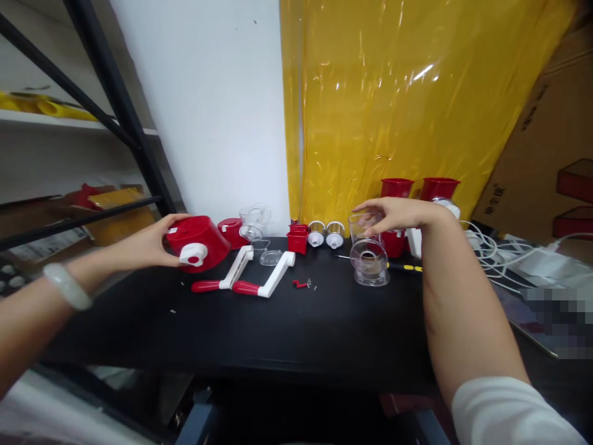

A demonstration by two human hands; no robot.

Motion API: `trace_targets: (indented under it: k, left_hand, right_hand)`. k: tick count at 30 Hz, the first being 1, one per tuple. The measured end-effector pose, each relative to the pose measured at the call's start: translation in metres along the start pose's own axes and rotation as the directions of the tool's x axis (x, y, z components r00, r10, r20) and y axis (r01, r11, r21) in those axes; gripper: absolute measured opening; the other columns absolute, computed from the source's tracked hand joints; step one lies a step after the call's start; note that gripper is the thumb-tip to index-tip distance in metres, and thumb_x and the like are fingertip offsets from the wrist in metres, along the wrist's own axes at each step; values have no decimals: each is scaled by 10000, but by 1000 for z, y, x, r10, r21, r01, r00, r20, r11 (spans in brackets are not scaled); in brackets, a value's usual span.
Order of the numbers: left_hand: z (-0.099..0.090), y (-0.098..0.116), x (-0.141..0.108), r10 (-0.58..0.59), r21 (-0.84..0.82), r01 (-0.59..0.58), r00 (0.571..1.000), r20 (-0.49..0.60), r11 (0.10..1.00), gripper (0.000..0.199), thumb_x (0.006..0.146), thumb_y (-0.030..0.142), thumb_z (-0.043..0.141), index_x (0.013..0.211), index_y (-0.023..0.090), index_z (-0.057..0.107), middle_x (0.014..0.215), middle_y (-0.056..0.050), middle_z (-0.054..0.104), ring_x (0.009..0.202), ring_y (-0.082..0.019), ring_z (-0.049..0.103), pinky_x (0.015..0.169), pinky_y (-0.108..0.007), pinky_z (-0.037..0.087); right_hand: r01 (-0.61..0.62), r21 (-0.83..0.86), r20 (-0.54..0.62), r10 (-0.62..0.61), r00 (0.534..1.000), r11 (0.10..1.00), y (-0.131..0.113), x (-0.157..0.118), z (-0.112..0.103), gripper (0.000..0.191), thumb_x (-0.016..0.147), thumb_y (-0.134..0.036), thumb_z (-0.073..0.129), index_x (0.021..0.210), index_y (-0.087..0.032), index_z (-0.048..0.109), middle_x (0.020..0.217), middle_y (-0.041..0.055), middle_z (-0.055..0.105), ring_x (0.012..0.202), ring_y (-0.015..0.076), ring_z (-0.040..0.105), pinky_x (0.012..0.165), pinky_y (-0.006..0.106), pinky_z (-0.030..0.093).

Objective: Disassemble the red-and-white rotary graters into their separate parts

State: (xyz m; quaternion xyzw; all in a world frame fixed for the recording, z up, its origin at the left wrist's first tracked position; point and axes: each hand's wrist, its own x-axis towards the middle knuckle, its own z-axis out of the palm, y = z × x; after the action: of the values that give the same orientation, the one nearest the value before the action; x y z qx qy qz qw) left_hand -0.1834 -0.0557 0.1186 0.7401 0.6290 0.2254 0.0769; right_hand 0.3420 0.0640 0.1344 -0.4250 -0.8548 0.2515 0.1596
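At the left of the bench, my left hand is closed around a red plastic base with a white knob on its side. To the right, my right hand grips the top of a clear plastic housing, which stands on the bench. Two white crank handles with red grips, a nearer one and a farther one, lie between my hands. Behind them are another red base, another clear housing and a clear oval piece.
Two drum graters and small red hoppers stand along the wall. A small red part lies with screws. Behind my right hand are a yellow-black screwdriver, tall red containers and white cables. A shelf rack rises at left.
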Motion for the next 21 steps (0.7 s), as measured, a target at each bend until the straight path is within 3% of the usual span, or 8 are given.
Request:
trace_targets:
  k: [2,5,7,10,13,21]
  left_hand:
    - [-8,-21,4,-17,33,15,998,55,999,1033,643,737,705,1408,151,331,1267,-95,634,1082,-235,627,923,-373,527]
    - [-4,-36,13,23,22,-25,996,90,999,1021,673,769,656,1396,116,349,1269,-118,628,1114,-253,614,944,-399,522]
    - [4,-40,21,46,-9,-45,991,124,999,980,694,720,681,1399,119,359,1302,-127,611,1158,-264,600,986,-405,501]
    - [17,-44,37,-52,-47,65,968,246,997,1026,567,577,834,1375,135,381,1307,-163,615,1120,-289,637,915,-358,541]
    - [24,-49,50,-46,-106,85,944,328,991,1025,547,464,859,1389,150,367,1324,-178,609,1142,-305,631,928,-367,532]
    - [22,-59,67,16,-80,19,909,417,997,1081,522,436,858,1443,137,378,1337,-177,617,1185,-294,611,983,-371,488]
  right_hand:
    - [-1,-43,25,2,1000,999,1,7,3,815,613,-478,835,1357,-253,589,1263,77,687,1178,312,642,1059,462,499]
    - [-11,-119,27,14,1000,993,4,16,7,833,604,-508,831,1357,-236,599,1287,85,676,1186,333,635,1069,465,487]
    - [-16,-149,33,21,999,989,7,19,9,835,597,-518,830,1351,-237,607,1283,84,679,1192,341,629,1071,462,483]
    - [-18,-162,44,25,999,987,14,22,10,833,591,-527,827,1345,-249,609,1266,81,688,1191,339,630,1064,454,487]
    - [-30,-155,49,38,998,988,21,22,9,842,590,-521,828,1352,-251,591,1249,82,695,1158,319,651,1035,431,509]
    - [-71,-146,50,80,996,987,24,20,6,871,601,-490,824,1391,-256,541,1213,79,706,1120,307,667,1000,421,527]
